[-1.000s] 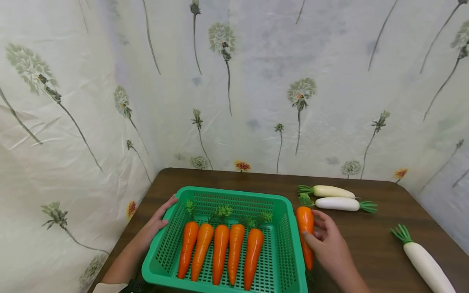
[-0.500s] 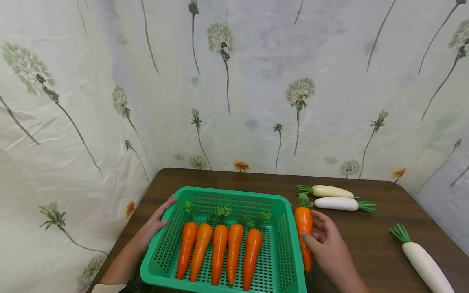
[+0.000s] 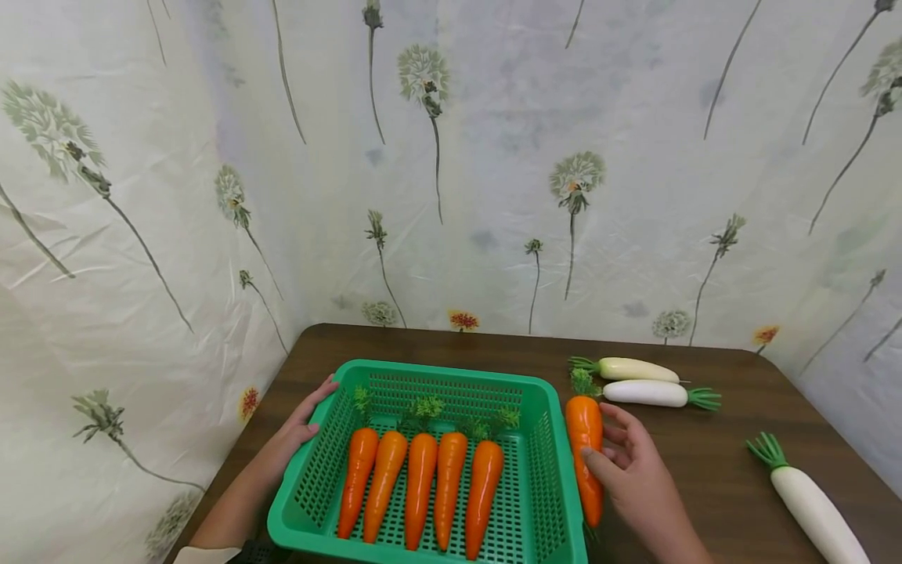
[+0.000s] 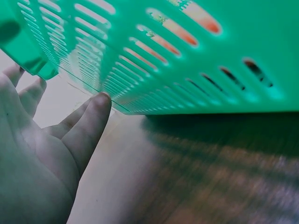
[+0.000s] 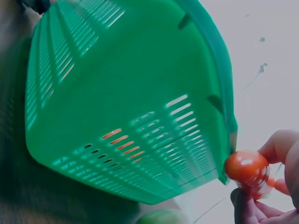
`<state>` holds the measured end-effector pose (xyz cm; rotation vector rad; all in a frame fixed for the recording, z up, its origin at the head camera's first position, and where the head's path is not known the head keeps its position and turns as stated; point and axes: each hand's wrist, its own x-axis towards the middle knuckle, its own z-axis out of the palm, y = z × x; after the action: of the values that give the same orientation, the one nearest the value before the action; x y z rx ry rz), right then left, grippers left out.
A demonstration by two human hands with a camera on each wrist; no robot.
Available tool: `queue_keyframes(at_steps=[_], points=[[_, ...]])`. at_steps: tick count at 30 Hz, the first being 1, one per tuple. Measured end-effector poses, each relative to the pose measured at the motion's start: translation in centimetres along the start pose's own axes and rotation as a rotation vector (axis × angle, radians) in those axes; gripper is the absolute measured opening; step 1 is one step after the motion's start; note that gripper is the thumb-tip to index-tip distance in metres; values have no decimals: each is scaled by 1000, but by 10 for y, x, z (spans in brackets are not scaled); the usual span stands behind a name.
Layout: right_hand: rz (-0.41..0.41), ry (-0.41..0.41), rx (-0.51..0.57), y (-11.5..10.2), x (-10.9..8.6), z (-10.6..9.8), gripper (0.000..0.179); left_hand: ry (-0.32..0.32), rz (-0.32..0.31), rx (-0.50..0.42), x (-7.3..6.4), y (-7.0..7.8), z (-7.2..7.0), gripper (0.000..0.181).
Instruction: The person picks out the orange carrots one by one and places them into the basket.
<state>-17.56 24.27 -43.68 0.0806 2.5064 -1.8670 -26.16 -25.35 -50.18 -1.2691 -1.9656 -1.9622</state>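
Observation:
My right hand (image 3: pixel 634 474) pinches an orange carrot (image 3: pixel 584 439) with thumb and fingers, just outside the right rim of a green plastic basket (image 3: pixel 451 370). In the right wrist view, the thick end of the carrot (image 5: pixel 247 167) shows between thumb and fingers, right beside the basket's rim. Several more carrots (image 3: pixel 420 486) lie side by side inside the basket, their leafy tops (image 3: pixel 426 407) toward its far wall. My left hand (image 3: pixel 299 423) rests on the basket's left side. From the left wrist, its fingers look straight, with the thumb touching the slotted wall (image 4: pixel 135 84).
Two white radishes (image 3: pixel 644 393) lie at the back right of the brown wooden table (image 3: pixel 705 486). Another white radish (image 3: pixel 817 509) lies near the right edge. Behind the table hangs a pale curtain (image 3: pixel 493 157) printed with dandelions.
The head view has shifted very slightly. The right hand keeps its pinch on the carrot beside the rim, and the left hand stays at the basket's left side.

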Motion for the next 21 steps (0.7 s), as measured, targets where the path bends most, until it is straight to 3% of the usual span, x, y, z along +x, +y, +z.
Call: queue_keyframes(at_steps=[3,8,21], points=[[-16,-12,31,0,-1,0,72,7,-6,16,0,1,0,64],[-13,-29,84,-3,-3,0,70,32,-81,5,-3,4,3,66],[3,-56,126,-19,-6,7,70,35,-78,2,-3,6,4,66]])
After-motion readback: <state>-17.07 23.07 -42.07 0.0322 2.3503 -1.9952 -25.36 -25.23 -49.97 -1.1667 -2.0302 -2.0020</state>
